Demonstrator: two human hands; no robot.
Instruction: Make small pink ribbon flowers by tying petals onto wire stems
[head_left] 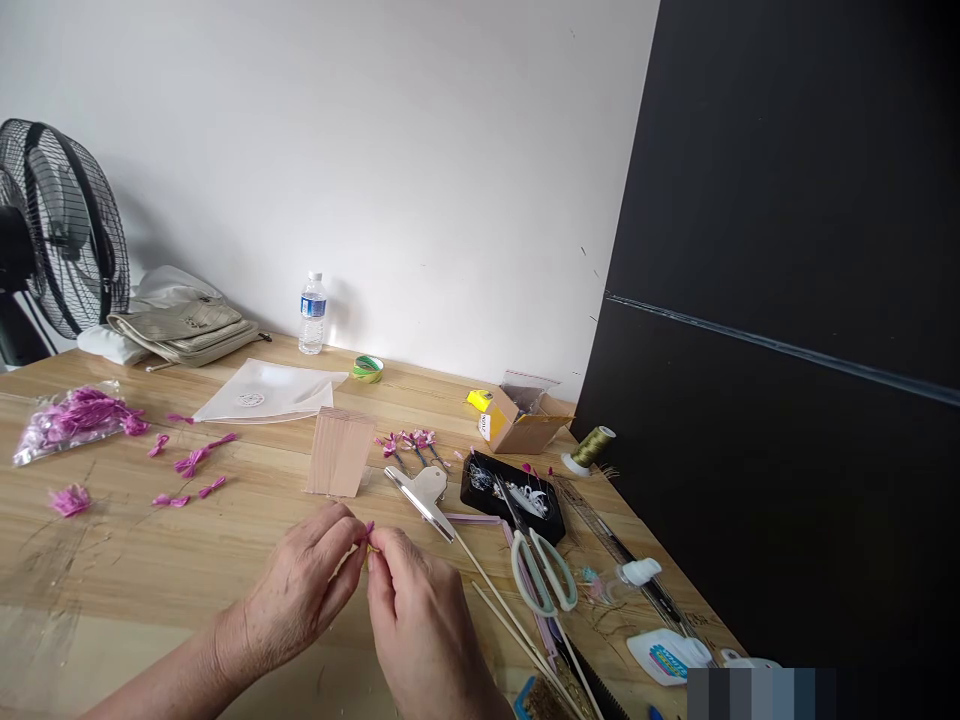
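Note:
At the lower middle of the view, my left hand [304, 585] pinches a small pink thread piece [370, 530] between thumb and fingertips. Tip to tip with it, my right hand [426, 620] is closed on the same piece, and a speck of yellow shows between the fingers. The fingers cover most of the piece. Just beyond the hands stand a wooden block [341, 452] and a metal bulldog clip [420, 492]. Scissors [541, 570] with pale handles lie right of my right hand, their blades resting on a black tray [514, 490].
Pink thread bundles [193, 460] and a plastic bag of them [82, 420] lie left. Behind are finished pink flowers [416, 442], a water bottle [313, 315] and a cardboard box [525, 418]. A thread spool [592, 450], glue bottle [667, 655] and wooden sticks [517, 630] are right.

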